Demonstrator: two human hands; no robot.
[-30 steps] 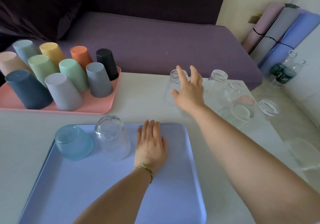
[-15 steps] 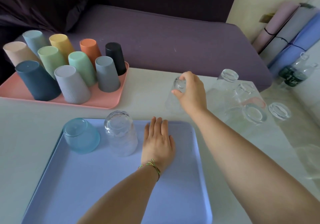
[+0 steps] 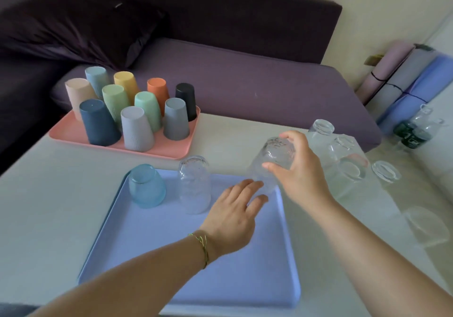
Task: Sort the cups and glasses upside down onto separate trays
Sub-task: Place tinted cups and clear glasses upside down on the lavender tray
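My right hand grips a clear patterned glass, tilted with its base up, over the far right corner of the blue tray. On that tray my left hand rests palm down, fingers apart, fingertips close to the held glass. A blue glass and a clear glass stand upside down at the tray's far edge. Several coloured plastic cups stand upside down on the pink tray at the back left. Several clear glasses stand on the table to the right.
A purple sofa runs behind the white table. Rolled mats lean on the wall at the right, with green-labelled bottles beside them. A low clear glass sits near the table's right edge.
My right hand closed on a clear glass, lifted it from the table and carried it left toward the blue tray. My left hand shifted slightly right on the tray.
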